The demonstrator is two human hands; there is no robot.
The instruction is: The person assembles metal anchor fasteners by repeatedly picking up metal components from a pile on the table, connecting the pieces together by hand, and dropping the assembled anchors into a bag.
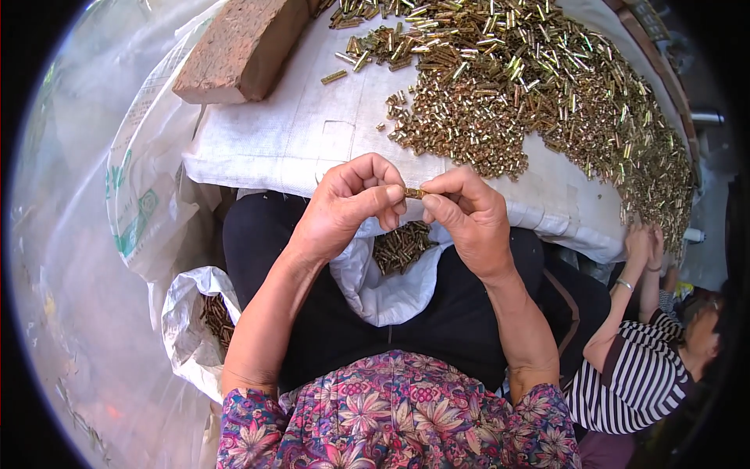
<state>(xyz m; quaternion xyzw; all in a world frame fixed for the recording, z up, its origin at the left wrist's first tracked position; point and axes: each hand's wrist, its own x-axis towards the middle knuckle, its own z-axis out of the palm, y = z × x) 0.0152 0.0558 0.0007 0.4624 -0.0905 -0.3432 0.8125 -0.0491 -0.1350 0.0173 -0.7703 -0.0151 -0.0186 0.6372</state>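
Observation:
Over the table's near edge, a small brass-coloured cylindrical metal piece is pinched from both ends. My left hand grips one end between thumb and fingers, and my right hand grips the other. Its exact kind is too small to make out. Just below, a white woven bag hangs open between my knees with many brown-gold pieces inside. Beyond my hands lies a heap of short brass-coloured pieces, and longer slim brass pieces are piled farther back.
White cloth covers the table. A red brick rests on its far left. Another white bag holding brown pieces stands by my left leg. At the right, a person in a striped shirt has both hands at the heap's edge.

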